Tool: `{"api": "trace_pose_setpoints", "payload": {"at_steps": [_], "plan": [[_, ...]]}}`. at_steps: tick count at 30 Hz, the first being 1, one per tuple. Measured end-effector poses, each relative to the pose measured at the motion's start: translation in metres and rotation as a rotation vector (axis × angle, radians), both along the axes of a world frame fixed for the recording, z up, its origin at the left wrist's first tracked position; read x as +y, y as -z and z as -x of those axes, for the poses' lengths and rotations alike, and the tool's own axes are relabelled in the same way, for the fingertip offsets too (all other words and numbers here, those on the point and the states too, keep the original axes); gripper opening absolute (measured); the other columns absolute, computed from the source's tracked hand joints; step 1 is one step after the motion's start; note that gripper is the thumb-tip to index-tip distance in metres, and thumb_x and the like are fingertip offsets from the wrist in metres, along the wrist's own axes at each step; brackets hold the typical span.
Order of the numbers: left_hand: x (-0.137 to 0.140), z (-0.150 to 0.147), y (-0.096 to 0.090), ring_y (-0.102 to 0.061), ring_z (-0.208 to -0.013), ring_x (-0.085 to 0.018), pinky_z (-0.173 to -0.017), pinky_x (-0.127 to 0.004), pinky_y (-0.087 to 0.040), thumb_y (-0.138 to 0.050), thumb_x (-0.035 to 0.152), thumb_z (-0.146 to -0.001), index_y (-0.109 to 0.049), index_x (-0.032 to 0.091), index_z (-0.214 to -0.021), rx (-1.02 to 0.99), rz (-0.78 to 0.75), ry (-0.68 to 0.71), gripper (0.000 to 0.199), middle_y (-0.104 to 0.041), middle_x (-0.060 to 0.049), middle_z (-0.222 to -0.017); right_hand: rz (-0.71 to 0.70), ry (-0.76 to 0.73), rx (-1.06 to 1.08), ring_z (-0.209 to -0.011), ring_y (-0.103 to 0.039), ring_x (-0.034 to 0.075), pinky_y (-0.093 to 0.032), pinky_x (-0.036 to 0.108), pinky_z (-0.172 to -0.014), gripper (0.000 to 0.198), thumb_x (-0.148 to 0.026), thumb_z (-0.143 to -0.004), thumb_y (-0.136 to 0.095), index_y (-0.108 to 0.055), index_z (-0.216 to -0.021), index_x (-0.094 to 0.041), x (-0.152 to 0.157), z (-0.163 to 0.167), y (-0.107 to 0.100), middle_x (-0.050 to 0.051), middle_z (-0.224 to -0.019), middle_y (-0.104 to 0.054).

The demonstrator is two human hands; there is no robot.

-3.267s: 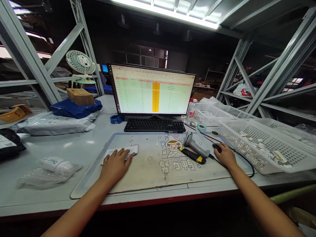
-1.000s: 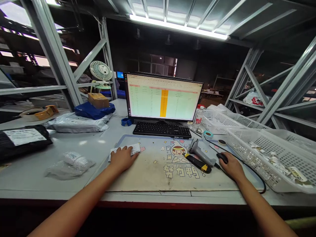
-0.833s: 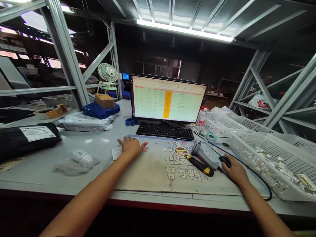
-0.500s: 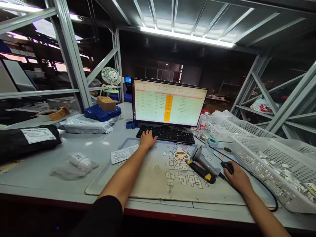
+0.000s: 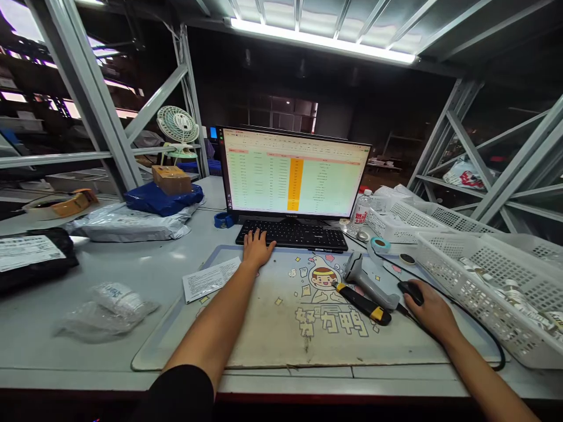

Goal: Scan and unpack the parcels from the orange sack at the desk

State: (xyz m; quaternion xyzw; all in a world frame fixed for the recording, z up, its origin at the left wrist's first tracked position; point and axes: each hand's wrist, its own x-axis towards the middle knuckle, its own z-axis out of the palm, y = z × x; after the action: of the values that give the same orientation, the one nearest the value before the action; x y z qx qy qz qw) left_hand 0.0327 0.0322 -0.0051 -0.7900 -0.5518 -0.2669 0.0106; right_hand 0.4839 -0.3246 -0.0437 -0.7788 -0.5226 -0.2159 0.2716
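Note:
My left hand (image 5: 257,248) rests on the left end of a black keyboard (image 5: 303,235), its fingers spread over the keys. My right hand (image 5: 433,310) is wrapped over a black computer mouse (image 5: 412,291) at the right side of the desk mat (image 5: 264,328). Behind the keyboard a monitor (image 5: 259,181) displays a spreadsheet with one orange column. Between my hands lie a grey barcode scanner (image 5: 372,282) and a black-and-yellow utility knife (image 5: 363,305), close together. A printed paper slip (image 5: 211,280) lies beside my left forearm.
White perforated baskets (image 5: 475,293) line the right side, the nearest holding several small bottles. On the left are a clear plastic-wrapped item (image 5: 116,305), a black parcel (image 5: 37,258), a grey parcel (image 5: 132,224) and a cardboard box (image 5: 171,179). A drink bottle (image 5: 361,209) stands beside the monitor.
The camera view has shifted slightly, and items on the left now appear farther left. My left hand stays on the keyboard and my right hand on the mouse.

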Motion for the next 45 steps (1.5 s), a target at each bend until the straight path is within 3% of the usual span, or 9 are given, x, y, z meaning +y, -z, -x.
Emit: {"api": "trace_pose_setpoints", "payload": {"at_steps": [8,13,27,39,45], "plan": [[-0.002,0.0,-0.002,-0.023,-0.161,-0.041,-0.133,-0.054,-0.015,-0.035,0.057,-0.104,-0.044,0.012,-0.16,-0.009,0.01,0.009,0.072,-0.033,-0.017,-0.172,0.048,0.063,-0.004,-0.106,-0.071,0.03,-0.056,0.04,-0.084,0.047,-0.055,-0.091,-0.05,-0.062,-0.122,-0.023,-0.004,0.003,-0.002,0.01,-0.123,-0.072],[-0.004,-0.001,-0.002,-0.022,-0.161,-0.041,-0.133,-0.052,-0.014,-0.037,0.057,-0.104,-0.044,0.012,-0.16,-0.02,0.006,0.002,0.072,-0.034,-0.016,-0.172,0.038,0.03,-0.02,-0.107,-0.071,0.031,-0.056,0.041,-0.087,0.05,-0.055,-0.092,-0.049,-0.062,-0.128,-0.023,-0.005,-0.002,0.0,0.011,-0.126,-0.072],[-0.006,-0.001,-0.002,-0.022,-0.161,-0.04,-0.133,-0.053,-0.014,-0.037,0.056,-0.104,-0.044,0.012,-0.16,-0.037,0.017,0.009,0.071,-0.033,-0.017,-0.172,-0.002,-0.02,-0.034,-0.11,-0.071,0.031,-0.057,0.044,-0.088,0.047,-0.059,-0.09,-0.049,-0.067,-0.118,-0.026,-0.005,-0.004,0.001,0.007,-0.127,-0.072],[-0.009,-0.001,-0.003,-0.019,-0.161,-0.043,-0.133,-0.058,-0.008,-0.038,0.061,-0.101,-0.041,0.013,-0.161,-0.109,0.051,-0.024,0.077,-0.03,-0.017,-0.173,0.018,-0.017,-0.033,-0.111,-0.07,0.033,-0.056,0.045,-0.092,0.05,-0.059,-0.091,-0.048,-0.065,-0.123,-0.025,-0.007,-0.005,0.0,0.011,-0.127,-0.071],[-0.005,0.003,-0.004,-0.015,-0.162,-0.043,-0.133,-0.055,-0.015,-0.042,0.065,-0.1,-0.036,0.014,-0.162,-0.169,0.065,-0.043,0.081,-0.019,-0.016,-0.177,0.035,0.017,-0.035,-0.113,-0.069,0.034,-0.056,0.045,-0.091,0.054,-0.062,-0.09,-0.049,-0.065,-0.126,-0.026,-0.008,-0.009,0.002,0.011,-0.129,-0.07]]}}
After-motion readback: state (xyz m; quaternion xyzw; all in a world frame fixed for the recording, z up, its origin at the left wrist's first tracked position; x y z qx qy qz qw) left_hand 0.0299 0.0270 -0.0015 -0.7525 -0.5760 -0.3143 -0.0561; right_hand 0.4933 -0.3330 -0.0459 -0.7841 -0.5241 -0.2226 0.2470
